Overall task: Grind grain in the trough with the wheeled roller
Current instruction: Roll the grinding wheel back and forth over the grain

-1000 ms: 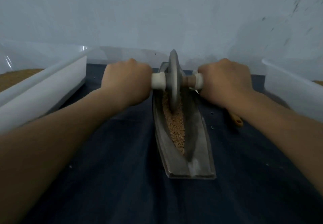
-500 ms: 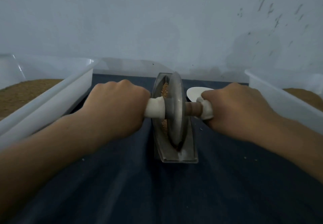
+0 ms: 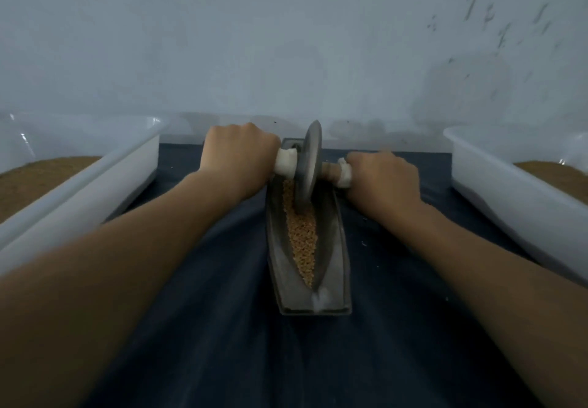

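Left hand (image 3: 238,157) and right hand (image 3: 383,176) each grip an axle end of the roller (image 3: 309,166) — even pressure keeps the wheel upright at the trough's (image 3: 336,248) far end, in the grain (image 3: 302,239).

No legible txt, labels or nos. anywhere.

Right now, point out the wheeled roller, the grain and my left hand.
wheeled roller (image 3: 306,161): head view, on the disc's grey face.
grain (image 3: 302,234): head view, middle of the tan heap.
left hand (image 3: 238,156): head view, back of the hand.
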`<state>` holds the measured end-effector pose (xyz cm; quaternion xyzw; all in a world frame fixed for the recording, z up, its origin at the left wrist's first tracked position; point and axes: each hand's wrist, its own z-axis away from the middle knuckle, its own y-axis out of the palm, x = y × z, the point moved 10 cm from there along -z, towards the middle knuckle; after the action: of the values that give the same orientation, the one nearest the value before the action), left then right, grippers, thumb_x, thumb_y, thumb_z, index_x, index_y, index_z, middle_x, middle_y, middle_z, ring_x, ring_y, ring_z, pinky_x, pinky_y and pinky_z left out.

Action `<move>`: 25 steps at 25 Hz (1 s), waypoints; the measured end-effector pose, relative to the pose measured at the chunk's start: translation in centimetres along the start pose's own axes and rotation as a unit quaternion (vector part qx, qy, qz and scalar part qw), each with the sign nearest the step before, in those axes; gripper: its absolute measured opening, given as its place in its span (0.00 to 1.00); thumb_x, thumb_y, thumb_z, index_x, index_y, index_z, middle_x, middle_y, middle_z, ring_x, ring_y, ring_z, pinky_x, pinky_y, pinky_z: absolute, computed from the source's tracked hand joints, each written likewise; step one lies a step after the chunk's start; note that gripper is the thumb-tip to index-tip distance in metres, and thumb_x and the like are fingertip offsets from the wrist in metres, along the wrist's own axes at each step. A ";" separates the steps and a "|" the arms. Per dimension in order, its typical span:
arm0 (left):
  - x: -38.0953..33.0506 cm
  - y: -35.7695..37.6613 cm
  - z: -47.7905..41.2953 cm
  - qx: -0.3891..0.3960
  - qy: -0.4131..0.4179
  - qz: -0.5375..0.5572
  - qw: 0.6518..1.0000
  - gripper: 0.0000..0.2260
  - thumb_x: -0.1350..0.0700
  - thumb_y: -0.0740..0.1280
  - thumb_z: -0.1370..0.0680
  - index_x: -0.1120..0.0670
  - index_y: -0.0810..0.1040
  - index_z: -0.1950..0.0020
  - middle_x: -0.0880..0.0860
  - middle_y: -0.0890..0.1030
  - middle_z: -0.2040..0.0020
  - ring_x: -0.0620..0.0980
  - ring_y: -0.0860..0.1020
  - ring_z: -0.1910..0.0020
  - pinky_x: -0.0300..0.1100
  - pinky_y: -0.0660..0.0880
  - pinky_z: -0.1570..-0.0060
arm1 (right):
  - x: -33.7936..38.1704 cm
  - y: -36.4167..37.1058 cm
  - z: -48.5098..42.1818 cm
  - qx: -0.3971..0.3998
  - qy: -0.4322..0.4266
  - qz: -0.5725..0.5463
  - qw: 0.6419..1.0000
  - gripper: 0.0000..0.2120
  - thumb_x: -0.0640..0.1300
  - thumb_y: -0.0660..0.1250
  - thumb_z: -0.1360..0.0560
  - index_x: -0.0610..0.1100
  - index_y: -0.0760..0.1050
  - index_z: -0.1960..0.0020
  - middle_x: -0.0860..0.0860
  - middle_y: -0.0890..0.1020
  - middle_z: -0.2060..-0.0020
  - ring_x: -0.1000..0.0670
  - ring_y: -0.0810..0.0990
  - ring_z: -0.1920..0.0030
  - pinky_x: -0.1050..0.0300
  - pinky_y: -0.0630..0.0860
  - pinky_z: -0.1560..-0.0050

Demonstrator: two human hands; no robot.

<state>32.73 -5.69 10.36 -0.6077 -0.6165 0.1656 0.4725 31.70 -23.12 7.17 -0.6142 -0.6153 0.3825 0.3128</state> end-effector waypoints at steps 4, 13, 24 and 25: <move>0.0 -2.5 6.5 0.008 0.053 0.035 0.998 0.06 0.49 0.69 0.29 0.45 0.75 0.55 0.46 0.63 0.68 0.51 0.68 0.71 0.43 0.62 0.71 | 1.2 -5.8 5.6 -0.059 -0.092 0.064 0.992 0.12 0.55 0.71 0.37 0.53 0.68 0.65 0.57 0.62 0.76 0.58 0.58 0.77 0.64 0.53 0.75; 0.4 1.0 0.5 -0.020 0.015 0.023 0.999 0.05 0.53 0.66 0.25 0.49 0.78 0.50 0.54 0.77 0.59 0.60 0.79 0.59 0.47 0.67 0.65 | 0.4 -1.5 0.3 -0.021 -0.016 0.037 0.999 0.11 0.57 0.66 0.25 0.53 0.72 0.62 0.54 0.71 0.70 0.49 0.68 0.71 0.60 0.56 0.71; -0.3 -5.6 7.7 -0.060 0.087 -0.002 0.994 0.08 0.51 0.73 0.35 0.45 0.74 0.63 0.45 0.55 0.72 0.50 0.61 0.75 0.35 0.47 0.74 | 0.3 -5.6 7.3 0.057 -0.060 -0.038 0.996 0.11 0.58 0.65 0.37 0.57 0.69 0.58 0.59 0.68 0.73 0.61 0.64 0.72 0.63 0.57 0.74; -0.4 -5.4 7.7 -0.054 0.092 -0.006 0.994 0.07 0.52 0.73 0.35 0.45 0.75 0.63 0.45 0.56 0.72 0.51 0.63 0.76 0.35 0.48 0.74 | 0.3 -4.9 7.3 0.091 -0.058 -0.041 0.993 0.12 0.59 0.65 0.37 0.59 0.68 0.56 0.58 0.69 0.72 0.60 0.66 0.72 0.63 0.58 0.74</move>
<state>23.44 -4.36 10.58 -0.6413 -0.5823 0.0724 0.4944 22.90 -23.23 7.60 -0.5341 -0.6195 0.4588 0.3471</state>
